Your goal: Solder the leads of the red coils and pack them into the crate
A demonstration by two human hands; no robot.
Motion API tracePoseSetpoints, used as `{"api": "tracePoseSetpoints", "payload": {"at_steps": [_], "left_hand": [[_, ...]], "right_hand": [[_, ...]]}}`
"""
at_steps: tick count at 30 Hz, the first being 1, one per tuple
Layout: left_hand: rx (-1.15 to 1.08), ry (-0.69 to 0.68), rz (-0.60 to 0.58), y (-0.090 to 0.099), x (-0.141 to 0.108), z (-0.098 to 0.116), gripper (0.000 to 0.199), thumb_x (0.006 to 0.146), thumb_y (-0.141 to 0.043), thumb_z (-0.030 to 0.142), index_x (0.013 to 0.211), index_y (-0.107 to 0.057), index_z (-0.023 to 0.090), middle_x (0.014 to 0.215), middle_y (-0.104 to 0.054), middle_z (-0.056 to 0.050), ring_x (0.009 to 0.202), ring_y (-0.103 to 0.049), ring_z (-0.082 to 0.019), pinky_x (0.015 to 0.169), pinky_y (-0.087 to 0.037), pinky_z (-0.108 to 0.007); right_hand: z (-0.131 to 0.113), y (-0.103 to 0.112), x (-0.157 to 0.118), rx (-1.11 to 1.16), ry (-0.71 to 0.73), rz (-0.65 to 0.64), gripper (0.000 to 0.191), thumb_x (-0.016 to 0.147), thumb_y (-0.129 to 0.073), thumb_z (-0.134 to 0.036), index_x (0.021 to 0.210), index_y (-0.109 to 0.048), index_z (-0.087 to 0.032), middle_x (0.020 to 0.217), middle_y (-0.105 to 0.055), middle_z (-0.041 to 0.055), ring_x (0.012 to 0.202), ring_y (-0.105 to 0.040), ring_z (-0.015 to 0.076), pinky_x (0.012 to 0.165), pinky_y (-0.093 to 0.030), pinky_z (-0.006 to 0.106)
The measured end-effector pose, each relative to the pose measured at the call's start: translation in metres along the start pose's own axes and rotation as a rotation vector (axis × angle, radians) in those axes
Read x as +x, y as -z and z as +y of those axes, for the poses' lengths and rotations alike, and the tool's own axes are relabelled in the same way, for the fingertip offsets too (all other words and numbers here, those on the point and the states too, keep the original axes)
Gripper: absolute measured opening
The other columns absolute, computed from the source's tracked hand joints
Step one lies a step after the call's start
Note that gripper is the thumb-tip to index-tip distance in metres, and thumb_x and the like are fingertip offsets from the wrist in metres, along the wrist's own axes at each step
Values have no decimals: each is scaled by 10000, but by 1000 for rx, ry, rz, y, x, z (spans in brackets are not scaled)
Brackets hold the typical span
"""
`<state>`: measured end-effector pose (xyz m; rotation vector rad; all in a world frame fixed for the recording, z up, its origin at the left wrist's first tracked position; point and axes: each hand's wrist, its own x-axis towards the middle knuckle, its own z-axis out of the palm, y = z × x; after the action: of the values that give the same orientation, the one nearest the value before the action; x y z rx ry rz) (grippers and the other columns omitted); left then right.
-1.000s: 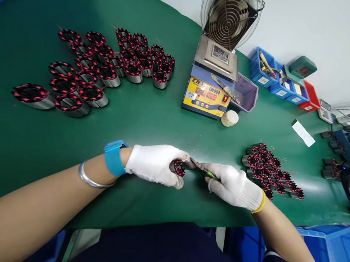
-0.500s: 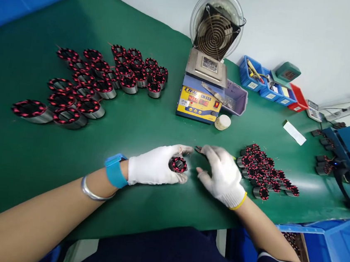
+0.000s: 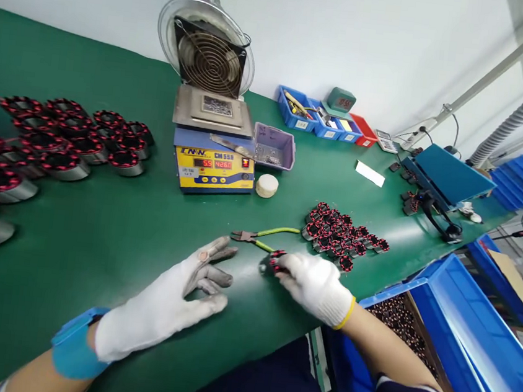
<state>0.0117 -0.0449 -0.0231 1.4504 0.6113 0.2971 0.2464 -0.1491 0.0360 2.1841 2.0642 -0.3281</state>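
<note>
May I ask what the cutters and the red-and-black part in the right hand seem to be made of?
Cutters: dull head, probably steel, by its grey-brown tone; green handles, likely plastic-coated, smooth and evenly coloured. Part in the right hand: blurred; its grey side suggests metal, its reddish end perhaps coated wire.

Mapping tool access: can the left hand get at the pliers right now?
Likely yes: the left hand is open, the pliers lie just past its fingertips, and nothing shows in between.
</note>
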Motion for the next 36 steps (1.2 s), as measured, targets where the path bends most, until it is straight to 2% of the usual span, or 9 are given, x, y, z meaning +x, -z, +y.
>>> {"api": "tracePoseSetpoints", "payload": {"at_steps": [4, 9, 12, 16, 21, 23, 28, 31, 36], "left_hand": [[80, -21, 98, -1, 7, -4, 785, 807, -644, 398, 1450, -240, 199, 1320, -516, -171, 967, -622, -209, 770, -553, -337], [260, -80, 308, -5, 11, -2, 671, 813, -633, 384, 1394, -372, 173, 1213, -611, -110, 886, -638, -171, 811, -550, -336], [498, -185, 428, -2, 7, 4, 615, 826, -604, 367, 1376, -411, 171, 1184, -638, -82, 911, -640, -172, 845, -538, -330], [998, -165, 594, 23, -18, 12, 490, 806, -602, 356, 1250, -532, 161, 1235, -607, -95, 1036, -603, -243, 912, -495, -391], [1318, 186, 1142, 76, -78, 8, 422, 804, -596, 454, 1115, -602, 169, 1340, -494, -120, 1161, -494, -313, 978, -411, -456], [1320, 373, 1261, 97, -91, 1, 457, 772, -617, 507, 1082, -621, 171, 1323, -487, -131, 1144, -479, -344, 939, -419, -477], [1300, 418, 1224, 104, -89, -13, 311, 861, -524, 449, 952, -671, 191, 1274, -512, -111, 1144, -468, -344, 913, -422, -482], [1157, 238, 1101, 77, -77, -13, 213, 862, -551, 383, 888, -666, 206, 1294, -489, -77, 1127, -518, -274, 948, -434, -413], [1004, -109, 749, 35, -41, 3, 146, 871, -547, 300, 969, -608, 212, 1306, -512, -52, 1027, -585, -199, 907, -472, -340]], "right_hand": [[44, -15, -24, -227, -315, 21, 315, 956, -387, -423, 1150, -583, -271, 987, -680, 36, 767, -655, 181, 556, -385, 251], [60, -30, -40, -465, -395, 156, 328, 951, -402, -384, 1189, -567, -230, 911, -673, 60, 594, -624, 177, 471, -339, 265], [50, -33, -34, -425, -120, 390, 400, 946, -418, -417, 1247, -518, -172, 856, -660, 73, 557, -599, 187, 495, -399, 297], [26, -44, 0, -144, 476, 519, 411, 938, -440, -386, 1257, -497, -132, 1067, -637, 138, 874, -638, 233, 743, -519, 341], [-21, -57, 39, 14, 735, 472, 343, 903, -464, -263, 1216, -535, -142, 1191, -598, 141, 1020, -600, 246, 823, -535, 365], [-42, -56, 49, 76, 771, 418, 332, 882, -483, -233, 1196, -552, -152, 1200, -599, 135, 1024, -597, 254, 831, -537, 383], [-89, -48, 64, 347, 802, 250, 339, 845, -537, -251, 1175, -578, -185, 1230, -595, 120, 1034, -598, 267, 849, -532, 416], [-101, -43, 73, 720, 620, 101, 375, 825, -581, -291, 1191, -556, -213, 1205, -606, 91, 1046, -606, 225, 882, -528, 379], [-96, -36, 95, 1353, 267, -118, 552, 821, -569, -357, 1326, -421, -189, 1201, -610, 116, 929, -653, 193, 693, -566, 305]]}}
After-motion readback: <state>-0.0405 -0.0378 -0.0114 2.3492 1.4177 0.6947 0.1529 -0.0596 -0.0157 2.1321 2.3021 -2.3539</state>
